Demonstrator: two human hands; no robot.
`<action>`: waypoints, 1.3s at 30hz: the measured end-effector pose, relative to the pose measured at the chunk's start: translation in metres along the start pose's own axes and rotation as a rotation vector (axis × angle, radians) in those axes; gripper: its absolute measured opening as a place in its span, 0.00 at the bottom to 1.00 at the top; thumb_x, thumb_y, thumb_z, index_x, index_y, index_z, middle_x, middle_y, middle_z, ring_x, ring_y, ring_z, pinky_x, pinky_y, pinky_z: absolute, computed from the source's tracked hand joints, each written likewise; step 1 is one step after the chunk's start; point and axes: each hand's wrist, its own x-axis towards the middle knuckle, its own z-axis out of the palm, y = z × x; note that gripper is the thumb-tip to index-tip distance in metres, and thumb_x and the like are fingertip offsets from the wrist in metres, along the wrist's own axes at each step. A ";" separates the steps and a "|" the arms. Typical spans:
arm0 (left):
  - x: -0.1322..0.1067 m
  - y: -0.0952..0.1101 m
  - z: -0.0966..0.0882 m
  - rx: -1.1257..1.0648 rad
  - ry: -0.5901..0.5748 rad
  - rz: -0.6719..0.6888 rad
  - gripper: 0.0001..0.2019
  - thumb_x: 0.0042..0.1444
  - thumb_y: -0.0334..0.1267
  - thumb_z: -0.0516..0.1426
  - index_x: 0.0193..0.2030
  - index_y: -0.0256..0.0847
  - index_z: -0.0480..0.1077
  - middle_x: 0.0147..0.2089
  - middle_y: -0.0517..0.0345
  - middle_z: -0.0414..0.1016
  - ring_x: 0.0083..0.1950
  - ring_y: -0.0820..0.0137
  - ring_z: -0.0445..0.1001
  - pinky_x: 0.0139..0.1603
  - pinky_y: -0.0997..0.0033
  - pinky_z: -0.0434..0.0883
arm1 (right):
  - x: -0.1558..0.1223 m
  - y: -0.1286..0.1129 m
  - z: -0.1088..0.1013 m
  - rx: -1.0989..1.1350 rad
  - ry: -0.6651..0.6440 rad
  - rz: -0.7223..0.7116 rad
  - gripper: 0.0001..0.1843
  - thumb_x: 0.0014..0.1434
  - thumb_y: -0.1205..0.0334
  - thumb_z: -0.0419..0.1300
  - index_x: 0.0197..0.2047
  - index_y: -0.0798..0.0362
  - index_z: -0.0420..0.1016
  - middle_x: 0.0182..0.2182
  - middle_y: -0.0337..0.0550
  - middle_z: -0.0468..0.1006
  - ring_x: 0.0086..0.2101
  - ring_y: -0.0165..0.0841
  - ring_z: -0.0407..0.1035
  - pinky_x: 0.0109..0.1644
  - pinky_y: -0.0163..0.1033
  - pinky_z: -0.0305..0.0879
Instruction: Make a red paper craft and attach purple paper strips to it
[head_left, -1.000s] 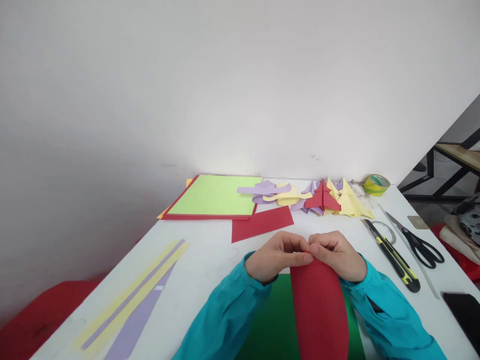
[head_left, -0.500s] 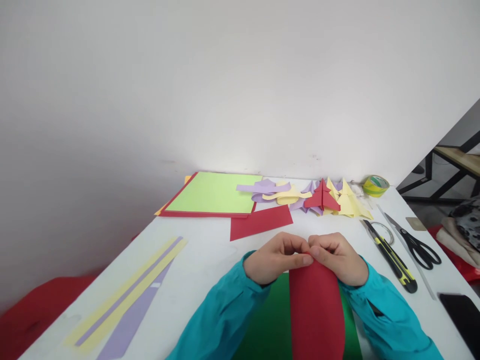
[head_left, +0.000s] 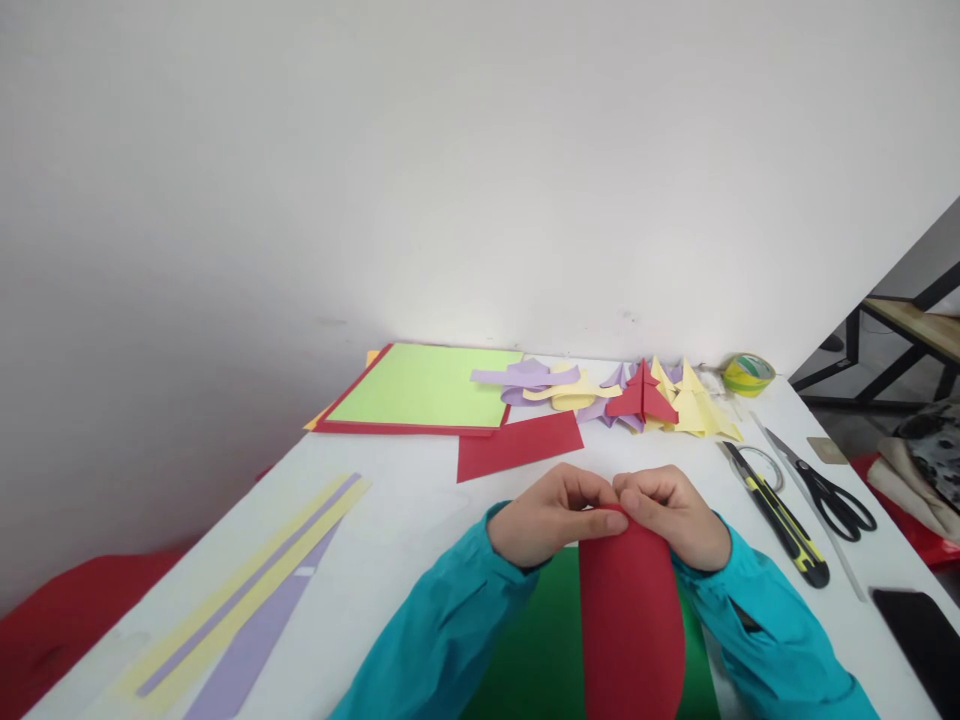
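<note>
My left hand (head_left: 551, 520) and my right hand (head_left: 671, 512) meet at the far end of a red paper sheet (head_left: 630, 610), both pinching its edge with curled fingers. The sheet bows upward in a curve and runs back toward me over a dark green sheet (head_left: 536, 650) lying on the white table (head_left: 405, 510). Both arms wear teal sleeves.
A flat red piece (head_left: 519, 445) lies just beyond my hands. Further back are a light green stack (head_left: 424, 388), purple and yellow scraps (head_left: 544, 385) and folded paper shapes (head_left: 667, 402). A utility knife (head_left: 784, 520), scissors (head_left: 825, 490), tape roll (head_left: 748, 373) and dark phone (head_left: 919, 630) sit right. Paper strips (head_left: 247, 590) lie left.
My hands stay pinched on the red sheet's far edge; its bowed curve has risen slightly. The view has shifted a little.
</note>
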 end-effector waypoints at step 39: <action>-0.002 0.004 0.002 0.007 0.035 -0.003 0.12 0.40 0.42 0.67 0.26 0.32 0.77 0.22 0.57 0.74 0.23 0.77 0.66 0.23 0.78 0.62 | 0.002 0.006 0.004 0.105 0.032 0.019 0.25 0.55 0.45 0.57 0.19 0.57 0.63 0.17 0.33 0.59 0.20 0.23 0.49 0.22 0.33 0.43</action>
